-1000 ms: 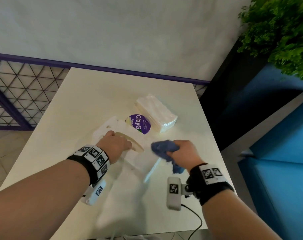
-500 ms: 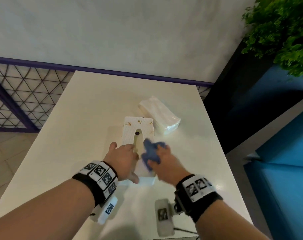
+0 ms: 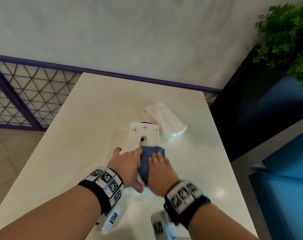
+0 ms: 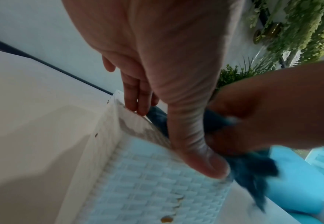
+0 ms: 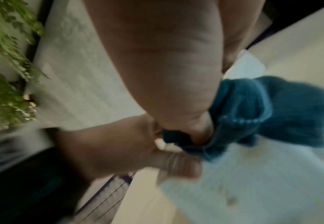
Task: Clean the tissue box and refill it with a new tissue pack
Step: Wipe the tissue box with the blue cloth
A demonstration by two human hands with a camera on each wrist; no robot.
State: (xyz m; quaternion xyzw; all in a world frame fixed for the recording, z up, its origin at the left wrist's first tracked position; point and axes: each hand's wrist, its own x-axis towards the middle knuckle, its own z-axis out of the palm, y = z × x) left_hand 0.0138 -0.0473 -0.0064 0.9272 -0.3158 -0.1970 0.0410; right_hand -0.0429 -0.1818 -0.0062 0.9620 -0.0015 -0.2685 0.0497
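Right now the box point(image 3: 143, 135), white with a woven texture and small gold marks, lies on the pale surface point(image 3: 88, 118) with its slotted face up. Its near end is under both hands. The left hand point(image 3: 128, 163) holds that near end: in the left wrist view the thumb point(image 4: 201, 159) presses on the near top edge while the fingers point(image 4: 136, 97) reach down over the far rim, so the hand is clamped on the box. The right hand point(image 3: 160, 175) sits just beside the left, touching it, and presses a blue cloth point(image 3: 150, 156) onto the top of the box, next to the slot. In the right wrist view the cloth point(image 5: 268, 112) is bunched under the palm, with the thumb tucked into its folds; the picture is blurred, so the exact grip of the other fingers is hard to read. A tissue pack point(image 3: 166, 123) in clear wrap lies on the surface just beyond the box's far right corner, close to it; whether they touch I cannot tell. Something purple point(image 3: 145, 122) peeks out behind the far edge of the box. A green plant point(image 3: 289, 35) stands at the upper right, above blue seating point(image 3: 286, 179).
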